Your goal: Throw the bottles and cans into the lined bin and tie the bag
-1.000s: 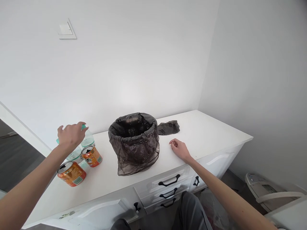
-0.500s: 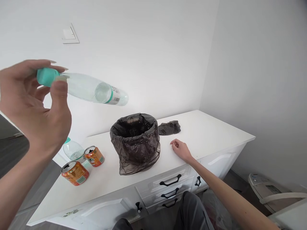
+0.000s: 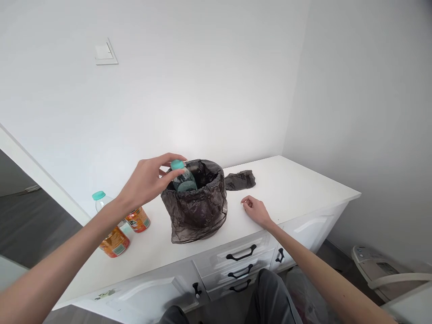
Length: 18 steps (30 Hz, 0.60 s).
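Observation:
At the rim of a bin lined with a black plastic bag (image 3: 199,220), my left hand (image 3: 150,180) grips a clear plastic bottle (image 3: 185,181) by its turquoise cap. The bottle stands tilted inside the bin's mouth, its lower part hidden by the bag. My right hand (image 3: 255,210) rests on the white cabinet top with its fingers curled in, holding nothing that I can see. Under my left forearm, two orange drink cans, a nearer one (image 3: 116,244) and a farther one (image 3: 139,220), are partly covered. A second bottle with a turquoise cap (image 3: 99,195) stands behind them.
A folded black plastic bag (image 3: 240,180) lies right of the bin. The white cabinet (image 3: 297,189) has drawers with black handles (image 3: 241,253) and stands against the wall. A beige appliance (image 3: 381,270) is on the floor at right. My knees are below the front edge.
My left hand has carried the bottle from the upper left, where it was held sideways in the air, down and right into the bin's mouth. My right hand stays in place.

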Motion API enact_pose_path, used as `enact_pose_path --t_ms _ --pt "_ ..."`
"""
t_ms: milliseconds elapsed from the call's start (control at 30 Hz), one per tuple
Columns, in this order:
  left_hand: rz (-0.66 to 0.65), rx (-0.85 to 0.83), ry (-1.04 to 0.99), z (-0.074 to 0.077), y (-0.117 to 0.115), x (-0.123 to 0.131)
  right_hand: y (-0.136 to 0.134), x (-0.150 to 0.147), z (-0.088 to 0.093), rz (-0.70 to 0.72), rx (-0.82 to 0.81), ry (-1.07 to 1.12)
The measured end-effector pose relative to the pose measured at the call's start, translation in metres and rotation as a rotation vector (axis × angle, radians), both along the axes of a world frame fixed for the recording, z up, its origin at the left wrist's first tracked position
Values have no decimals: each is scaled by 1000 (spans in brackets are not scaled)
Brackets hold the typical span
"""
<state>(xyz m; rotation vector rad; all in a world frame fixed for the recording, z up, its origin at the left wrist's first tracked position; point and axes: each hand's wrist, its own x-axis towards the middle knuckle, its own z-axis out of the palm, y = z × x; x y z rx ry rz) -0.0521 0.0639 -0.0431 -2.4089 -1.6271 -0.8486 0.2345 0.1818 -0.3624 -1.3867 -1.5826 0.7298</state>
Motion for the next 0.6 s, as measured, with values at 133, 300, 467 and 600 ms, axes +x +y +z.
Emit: enact_pose_path --t_ms 133,300,467,600 --pt "-58 -90 49 -7 28 -10 1 0 -1 -7 2 0" --pt "-60 -198 90 -10 48 -16 1 0 -2 -9 -3 2" --pt "-65 -287 179 -17 58 -17 1 0 -1 -12 3 -5" --pt "-62 -372 283 -19 67 -20 1 -1 0 -11 7 -3"
